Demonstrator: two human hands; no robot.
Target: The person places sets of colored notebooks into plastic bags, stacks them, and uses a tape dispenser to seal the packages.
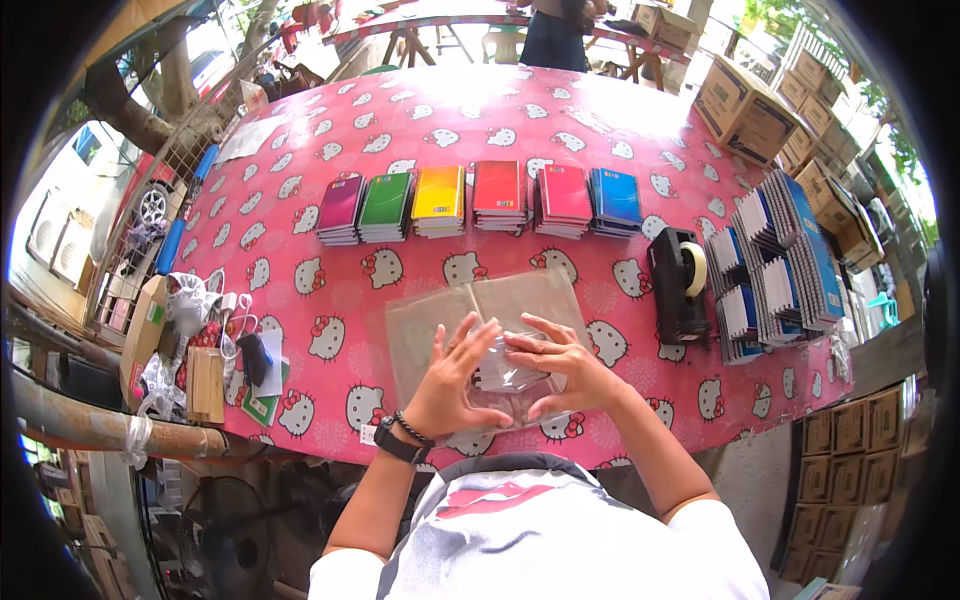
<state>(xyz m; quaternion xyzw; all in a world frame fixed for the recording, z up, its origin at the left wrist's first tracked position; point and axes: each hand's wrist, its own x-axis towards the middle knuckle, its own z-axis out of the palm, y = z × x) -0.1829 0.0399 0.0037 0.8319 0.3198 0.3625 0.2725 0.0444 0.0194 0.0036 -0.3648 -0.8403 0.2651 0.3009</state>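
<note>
Clear plastic bags (pixel 425 325) lie in a loose, overlapping pile on the pink table, right in front of me. My left hand (pixel 450 388) rests over their left part with its fingers spread and the thumb apart. Opposite it, my right hand (pixel 566 366) reaches over the right part, fingers stretched out, thumb pointing inward. Crinkled, shiny plastic shows between the two hands; whether either hand presses on it is hard to see. Beyond the bags stands a row of small notebook stacks, among them a yellow stack (pixel 438 195) and a red stack (pixel 499 190).
A black tape dispenser (pixel 676 288) stands to the right, beside stacked blue spiral notebooks (pixel 805 250). At left lie wooden blocks (pixel 206 383) and a cluttered heap. A cardboard box (pixel 742 108) sits at the far right corner. Another person (pixel 556 35) stands beyond the table.
</note>
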